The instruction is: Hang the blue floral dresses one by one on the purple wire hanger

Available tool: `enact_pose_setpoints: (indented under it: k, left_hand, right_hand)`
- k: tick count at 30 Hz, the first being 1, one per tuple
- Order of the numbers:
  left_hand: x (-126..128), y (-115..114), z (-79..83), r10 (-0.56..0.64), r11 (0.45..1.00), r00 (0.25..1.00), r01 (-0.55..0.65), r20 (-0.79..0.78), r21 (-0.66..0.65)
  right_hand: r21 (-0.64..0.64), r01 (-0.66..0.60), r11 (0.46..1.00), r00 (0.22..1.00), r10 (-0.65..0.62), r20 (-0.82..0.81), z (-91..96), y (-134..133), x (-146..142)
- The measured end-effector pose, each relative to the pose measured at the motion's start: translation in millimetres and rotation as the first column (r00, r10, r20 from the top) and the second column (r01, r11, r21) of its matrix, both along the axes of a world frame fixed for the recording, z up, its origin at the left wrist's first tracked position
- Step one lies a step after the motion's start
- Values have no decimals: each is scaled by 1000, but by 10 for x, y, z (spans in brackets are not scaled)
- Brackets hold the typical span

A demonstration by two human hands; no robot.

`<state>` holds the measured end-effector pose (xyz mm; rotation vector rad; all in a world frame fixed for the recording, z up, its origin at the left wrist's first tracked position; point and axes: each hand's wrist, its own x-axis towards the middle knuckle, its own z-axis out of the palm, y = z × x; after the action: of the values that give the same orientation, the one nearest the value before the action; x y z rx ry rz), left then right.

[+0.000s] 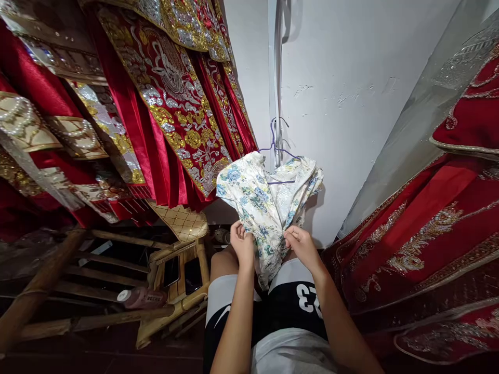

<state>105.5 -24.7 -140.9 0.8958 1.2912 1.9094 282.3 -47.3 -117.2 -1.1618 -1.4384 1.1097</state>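
Note:
A white dress or blouse [255, 200] with blue and yellow-green flowers is on a purple hanger [273, 140], held up in front of the wall. Its neckline gapes, and the hanger's lower bar shows inside. My left hand [242, 241] has its fingers closed at the garment's left side, near the waist. On the other side, my right hand [298, 240] pinches the cloth at the bottom of the V-shaped front. The garment's lower part hangs down between my knees. Whether the hanger's hook rests on anything is hard to make out.
Red embroidered gowns [187, 114] hang at the left, and more red gowns [429, 234] at the right. Low on the left stands a bamboo stool [198, 259] bearing two phones [192, 275]. A pinkish bottle [142, 297] lies beside it. A white wall [331, 78] is ahead.

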Motion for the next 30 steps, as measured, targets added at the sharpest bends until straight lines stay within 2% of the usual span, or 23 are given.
enact_pose_setpoints:
  k: [2,3,4,6,8,10,13,15,18,21,23,25,27,29,30]
  left_hand:
    - [104,-44,-63,173,979,978,-158,-117,128]
    - [168,-76,-91,201,968,959,-162,-202,191]
    - [235,-110,-116,169,967,942,-102,-290,233]
    - [365,-162,-164,-51,968,912,146,-407,205]
    - [470,-184,-210,-247,939,882,321,-401,127]
    - [539,-184,-251,-286,936,890,339,-354,97]
    - [578,-165,-302,-257,946,904,308,-341,104]
    - [578,-145,-333,-221,953,888,285,-404,104]
    - [572,-107,-390,-187,959,808,274,-559,75]
    - [565,-71,-446,-213,947,737,316,-642,48]
    - [535,-44,-448,-251,930,687,367,-682,27]
    - [460,2,-380,-308,899,614,438,-727,-11]
    - [335,81,-198,-364,861,532,506,-764,-58]
    - [189,202,121,-388,837,479,541,-788,-83]
    - [123,276,327,-376,839,476,539,-795,-74]
  right_hand:
    - [-19,-9,1000,1000,8,-18,-17,16,-15]
    - [-32,-22,999,999,21,-31,-23,22,-25]
    - [-46,-40,998,998,38,-43,-28,25,-34]
    - [-82,-78,994,995,74,-62,-36,24,-48]
    - [-121,-110,986,992,102,-75,-42,19,-55]
    - [-157,-127,979,989,115,-88,-30,27,-56]
    - [-152,-115,982,989,99,-110,85,126,-55]
    - [-108,-87,990,989,72,-132,272,282,-53]
    - [-23,-27,999,983,23,-181,722,637,-56]
    - [49,29,998,971,-17,-237,1223,1008,-86]
    - [77,55,996,964,-33,-265,1480,1182,-119]
    - [99,92,991,958,-61,-280,1629,1268,-143]
    - [127,110,986,956,-70,-286,1673,1277,-144]
    - [156,92,983,958,-45,-283,1640,1237,-128]
    - [168,71,983,961,-22,-277,1608,1208,-118]
